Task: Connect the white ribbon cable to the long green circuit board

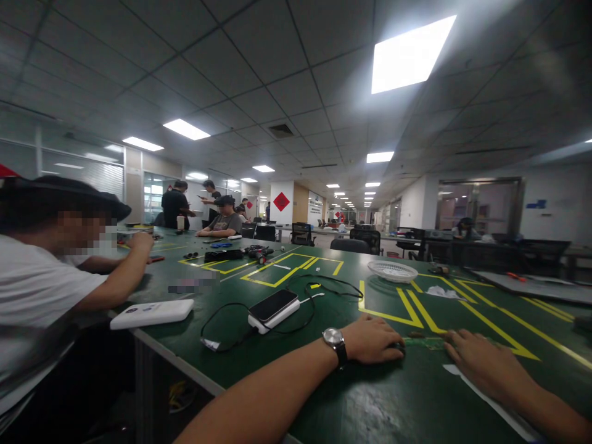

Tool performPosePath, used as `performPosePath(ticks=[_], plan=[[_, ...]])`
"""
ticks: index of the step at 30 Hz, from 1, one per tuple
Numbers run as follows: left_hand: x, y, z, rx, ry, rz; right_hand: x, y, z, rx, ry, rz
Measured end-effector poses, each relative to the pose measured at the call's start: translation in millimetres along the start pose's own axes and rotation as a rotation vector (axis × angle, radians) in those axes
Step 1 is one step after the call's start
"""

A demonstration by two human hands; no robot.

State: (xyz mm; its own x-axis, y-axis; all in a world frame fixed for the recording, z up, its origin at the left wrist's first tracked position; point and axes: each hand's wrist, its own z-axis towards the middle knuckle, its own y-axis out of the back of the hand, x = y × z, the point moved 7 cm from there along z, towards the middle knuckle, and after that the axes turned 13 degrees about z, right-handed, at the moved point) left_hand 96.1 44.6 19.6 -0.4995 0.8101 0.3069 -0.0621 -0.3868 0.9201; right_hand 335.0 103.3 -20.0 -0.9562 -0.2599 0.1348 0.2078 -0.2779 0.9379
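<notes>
My left hand point(374, 341), with a wristwatch point(333, 337) on its wrist, rests on the green tabletop with its fingers curled down. What its fingertips hold, if anything, is hidden. Between my two hands lies a thin green strip point(425, 343), one end by the left fingertips and the other by the right. A small brownish piece point(417, 335) lies along its far side. My right hand point(485, 364) is palm down, fingers stretched out on the table near the strip's right end. Partly beside and under that forearm is a white paper strip point(493, 398).
A phone point(274, 304) lies on a white power bank point(272, 317) with a black cable around it. A white box point(152, 314) is at the left edge. Beyond are a white basket point(393, 271), crumpled plastic point(443, 292) and yellow tape lines. A person point(50, 271) sits at left.
</notes>
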Motion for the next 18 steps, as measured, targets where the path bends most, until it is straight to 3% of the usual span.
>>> performPosePath(ticks=[18], plan=[[0.0, -5.5, -0.2, 0.036, -0.020, -0.039, -3.7, -13.3, -11.9, 0.101, -0.061, 0.052]])
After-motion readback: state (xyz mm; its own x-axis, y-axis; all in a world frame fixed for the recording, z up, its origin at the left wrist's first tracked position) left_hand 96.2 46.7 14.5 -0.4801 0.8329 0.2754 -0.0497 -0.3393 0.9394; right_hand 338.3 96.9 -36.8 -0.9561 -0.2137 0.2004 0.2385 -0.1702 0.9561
